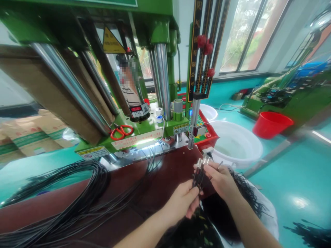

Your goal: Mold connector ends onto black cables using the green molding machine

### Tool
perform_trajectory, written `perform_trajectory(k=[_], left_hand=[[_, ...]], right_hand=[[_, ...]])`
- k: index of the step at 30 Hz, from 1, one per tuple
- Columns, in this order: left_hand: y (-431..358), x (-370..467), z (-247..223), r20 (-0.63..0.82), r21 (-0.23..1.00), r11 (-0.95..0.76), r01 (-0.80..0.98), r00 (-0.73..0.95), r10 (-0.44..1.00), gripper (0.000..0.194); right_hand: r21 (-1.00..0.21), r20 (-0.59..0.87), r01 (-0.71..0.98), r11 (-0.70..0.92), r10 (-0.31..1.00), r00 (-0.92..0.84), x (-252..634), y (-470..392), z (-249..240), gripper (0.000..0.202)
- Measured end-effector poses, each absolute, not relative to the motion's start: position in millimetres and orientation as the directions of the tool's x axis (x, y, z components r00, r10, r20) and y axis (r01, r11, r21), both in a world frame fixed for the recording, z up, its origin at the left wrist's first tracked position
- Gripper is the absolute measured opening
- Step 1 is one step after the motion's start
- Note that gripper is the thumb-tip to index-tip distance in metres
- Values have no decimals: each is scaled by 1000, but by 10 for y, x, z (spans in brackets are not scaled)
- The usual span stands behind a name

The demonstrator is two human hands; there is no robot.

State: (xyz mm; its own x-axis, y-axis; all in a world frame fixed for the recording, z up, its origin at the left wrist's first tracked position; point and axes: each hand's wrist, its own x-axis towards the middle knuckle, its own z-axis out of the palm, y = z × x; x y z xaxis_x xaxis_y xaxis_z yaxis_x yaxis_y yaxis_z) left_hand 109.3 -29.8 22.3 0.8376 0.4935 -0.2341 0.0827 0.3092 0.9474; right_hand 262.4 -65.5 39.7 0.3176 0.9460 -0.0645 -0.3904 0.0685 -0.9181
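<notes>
My left hand (184, 199) is closed around a small bunch of black cables (198, 177) beside the right end of the dark red worktop. Silvery metal connectors (202, 162) stick up from the top of the bunch. With fingers pinched at these ends, my right hand (219, 175) grips the connectors from the right; just which ones its fingertips cover is hidden. To the left, a large coil of black cable (95, 179) lies on the worktop (176, 165). Several thin cables (152, 162) run from the green press (161, 29) onto the worktop.
Red-handled scissors (121, 132) lie on the press's ledge. A control box (207, 134) with a red casing stands behind my hands. White tubs (235, 141) and a red bucket (271, 124) are on the floor to the right. More black cables (248, 193) hang over a white sack.
</notes>
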Motion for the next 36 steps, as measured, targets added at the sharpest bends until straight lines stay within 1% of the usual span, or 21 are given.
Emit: perform_trajectory(k=[2, 3, 4, 6, 8, 9, 11, 15, 17, 19, 21, 23, 24, 25, 26, 27, 28, 29, 31, 33, 36], left_hand=[[-346, 1074, 193, -267, 937, 334, 106, 834, 483, 28], [-369, 1065, 171, -287, 930, 347, 123, 833, 474, 28], [-390, 1059, 149, -307, 923, 360, 139, 830, 466, 28], [-417, 1059, 118, -331, 909, 391, 146, 822, 463, 28], [-426, 1077, 122, -334, 893, 434, 119, 821, 463, 28], [-425, 1091, 136, -329, 884, 457, 98, 825, 460, 28], [-419, 1125, 171, -314, 866, 497, 53, 831, 458, 28], [-420, 1180, 162, -309, 837, 546, -24, 803, 510, 36], [-430, 1195, 102, -317, 825, 562, -56, 778, 543, 39], [-434, 1201, 30, -322, 809, 580, -96, 753, 574, 42], [-417, 1197, -24, -330, 790, 595, -149, 714, 617, 42], [-362, 1173, -41, -330, 782, 583, -219, 648, 686, 40], [-319, 1150, -36, -321, 788, 559, -257, 604, 729, 39], [-269, 1120, -24, -306, 796, 529, -293, 559, 770, 38], [-214, 1082, -8, -287, 804, 496, -327, 517, 807, 38], [-158, 1038, 8, -269, 810, 465, -356, 480, 835, 38], [-105, 990, 22, -253, 812, 441, -382, 451, 856, 37], [-59, 943, 32, -240, 810, 423, -407, 429, 871, 37], [9, 856, 35, -226, 794, 408, -451, 405, 886, 36], [45, 793, 18, -224, 772, 414, -482, 402, 888, 35], [66, 746, -28, -222, 759, 418, -499, 406, 887, 35]], right_hand=[[-903, -9, -419, 95, 970, 241, 2726, -641, 475, 36], [-908, 36, -403, 117, 978, 203, 2780, -631, 525, 40], [-929, 72, -349, 120, 986, 147, 2830, -621, 580, 40], [-989, 84, -124, 83, 996, 2, 2900, -606, 693, 33], [-989, 34, 137, 52, 991, -131, 2913, -596, 782, 31], [-973, 13, 224, 54, 984, -180, 2896, -591, 809, 32], [-946, 25, 307, 104, 967, -252, 2830, -577, 819, 34], [-895, 110, 372, 245, 931, -349, 2655, -544, 689, 35], [-888, 111, 380, 259, 922, -370, 2577, -532, 597, 35], [-898, 88, 367, 243, 916, -392, 2504, -508, 510, 34], [-923, 36, 339, 181, 919, -392, 2439, -436, 429, 35], [-946, -12, 309, 94, 946, -325, 2389, -276, 349, 37], [-947, -6, 312, 80, 964, -267, 2374, -156, 306, 39], [-926, 22, 367, 94, 980, -196, 2366, -12, 262, 39], [-878, 83, 460, 136, 988, -132, 2362, 150, 215, 39], [-789, 158, 588, 181, 983, -90, 2362, 320, 165, 38], [-653, 206, 730, 200, 975, -82, 2360, 489, 114, 36], [-566, 213, 796, 214, 971, -109, 2353, 645, 63, 34], [-443, 177, 864, 241, 968, -179, 2319, 891, -29, 33], [-381, 128, 888, 258, 966, -226, 2265, 1029, -93, 33], [-290, 66, 927, 236, 972, -227, 2205, 1060, -101, 32]])
